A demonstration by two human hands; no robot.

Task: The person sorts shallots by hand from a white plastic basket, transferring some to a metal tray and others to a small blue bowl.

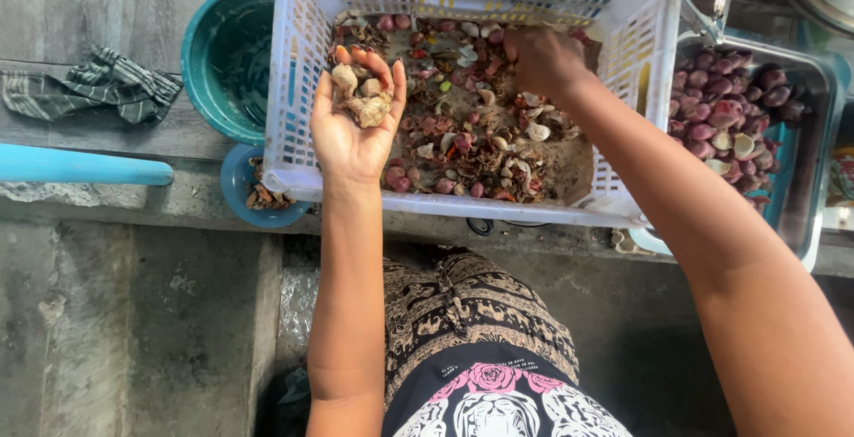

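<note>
Left hand: the left hand (356, 126) is lying palm up over the near-left corner of the white basket (623, 64), fingers loosely cupped and about half open, cradling a small heap of pale garlic pieces (363, 97).

Right hand: the right hand (541, 59) is reaching palm down into the far middle of the basket, fingers curled into the litter; I cannot tell whether it is pinching anything, as the fingertips are hidden.

Between the hands: a mixed layer of shallots and skins (471, 135) is covering the basket floor, reddish bulbs, white cloves and papery peel all jumbled together.

Right of the right hand: a metal tray (809, 197) is holding a pile of peeled shallots (729, 108), purple and glossy, just beside the basket wall.

Left of the left hand: a teal basin (222, 55) is sitting against the basket, and a small blue bowl (242, 190) of scraps is tucked just under the basket's near corner.

Further left: a striped cloth (98, 86) is lying on the concrete ledge (107, 197), with a blue pipe (80, 168) nearer to me.

Risk: the heap in the open palm looks loosely balanced, so a tilt of the wrist could be spilling pieces back into the litter or over the rim onto the lap below.

Risk: the basket seems to be overhanging the ledge edge, so a hard press from the right hand could be tipping it.
</note>
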